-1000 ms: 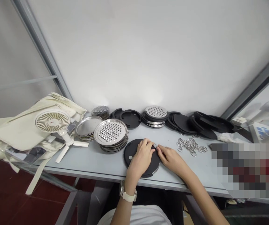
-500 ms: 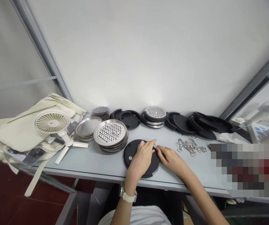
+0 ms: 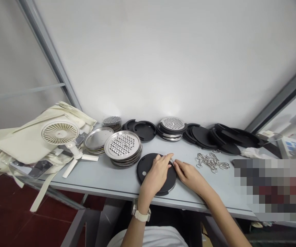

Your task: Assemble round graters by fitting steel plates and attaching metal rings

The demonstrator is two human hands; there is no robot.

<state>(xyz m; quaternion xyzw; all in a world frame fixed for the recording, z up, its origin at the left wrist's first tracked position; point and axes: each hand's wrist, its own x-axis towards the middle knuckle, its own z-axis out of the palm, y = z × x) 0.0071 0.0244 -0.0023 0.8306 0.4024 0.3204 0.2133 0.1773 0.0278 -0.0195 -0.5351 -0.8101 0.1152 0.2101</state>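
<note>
A black round disc [image 3: 146,165] with a pale dot lies near the table's front edge. Across its top rests my left hand [image 3: 157,173], fingers stretched toward the right rim. At that rim my right hand [image 3: 186,173] is closed in a pinch on a small thin metal piece [image 3: 172,160], mostly hidden by the fingers. Under the disc's lower right edge a strip of shiny metal shows. Right of my hands lies a pile of metal wire hooks [image 3: 211,161]. A stack of round metal grater plates [image 3: 123,145] stands to the left.
Behind are black rings [image 3: 145,130], a stack topped by a perforated metal plate [image 3: 173,123] and a heap of black discs [image 3: 202,135]. On the left sit a white fan [image 3: 60,133] and a cream bag [image 3: 42,127]. A blurred patch covers the right.
The view has shifted slightly, so the table's things sit a little further right. Both hands keep nearly the same place on the disc.
</note>
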